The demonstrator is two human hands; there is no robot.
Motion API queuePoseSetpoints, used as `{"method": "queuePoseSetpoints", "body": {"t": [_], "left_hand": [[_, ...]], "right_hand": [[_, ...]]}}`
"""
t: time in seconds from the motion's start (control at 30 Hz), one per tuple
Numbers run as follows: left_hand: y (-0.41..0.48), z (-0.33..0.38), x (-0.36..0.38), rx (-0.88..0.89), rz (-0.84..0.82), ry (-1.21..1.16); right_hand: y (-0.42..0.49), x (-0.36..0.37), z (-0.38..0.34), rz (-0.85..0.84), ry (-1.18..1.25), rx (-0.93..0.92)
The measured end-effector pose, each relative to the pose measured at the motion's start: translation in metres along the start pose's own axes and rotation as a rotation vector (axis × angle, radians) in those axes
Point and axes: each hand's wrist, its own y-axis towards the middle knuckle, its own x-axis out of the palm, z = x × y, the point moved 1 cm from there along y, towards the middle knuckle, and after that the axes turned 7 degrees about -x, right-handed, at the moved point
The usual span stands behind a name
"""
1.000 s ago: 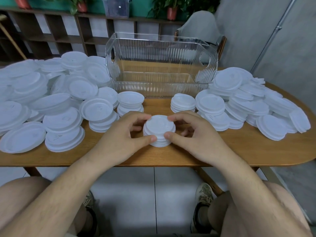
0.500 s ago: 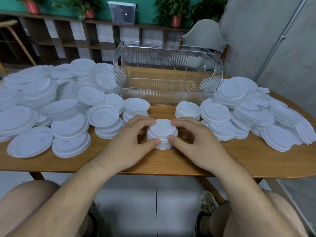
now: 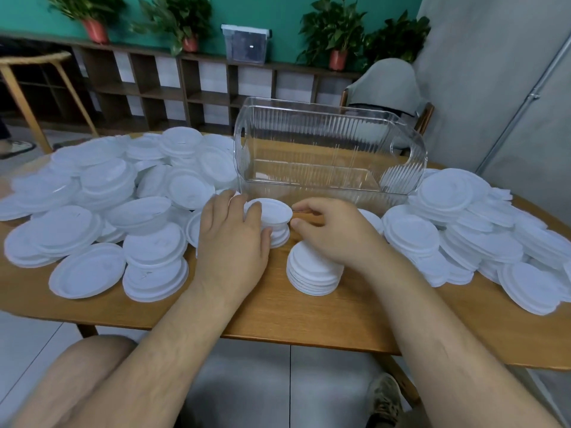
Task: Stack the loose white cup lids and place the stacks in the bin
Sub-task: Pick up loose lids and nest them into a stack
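Two stacks going: my left hand (image 3: 234,242) grips the far stack (image 3: 273,216), right hand (image 3: 333,233) poised beside its rim, loose and empty; next I'd seat it on the near stack (image 3: 309,276).

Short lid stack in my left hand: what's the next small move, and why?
Probably set the short stack gripped by your left hand onto the taller stack nearer you; lids look matching, and the bin holds none yet.
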Motion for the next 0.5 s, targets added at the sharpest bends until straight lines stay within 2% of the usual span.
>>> {"method": "queuePoseSetpoints", "body": {"t": [0.1, 0.23, 0.4, 0.5], "left_hand": [[0.004, -0.002, 0.003, -0.018, -0.009, 0.074], [0.007, -0.005, 0.009, -0.012, 0.014, 0.064], [0.008, -0.006, 0.008, -0.034, 0.07, -0.101], [0.004, -0.002, 0.001, -0.055, 0.047, -0.277]], "right_hand": [[0.019, 0.005, 0.003, -0.078, -0.032, 0.06], [0.024, 0.007, 0.007, -0.085, -0.027, 0.071], [0.013, 0.0, 0.004, 0.046, 0.038, 0.065], [-0.009, -0.009, 0.003, 0.138, 0.086, 0.055]]}}
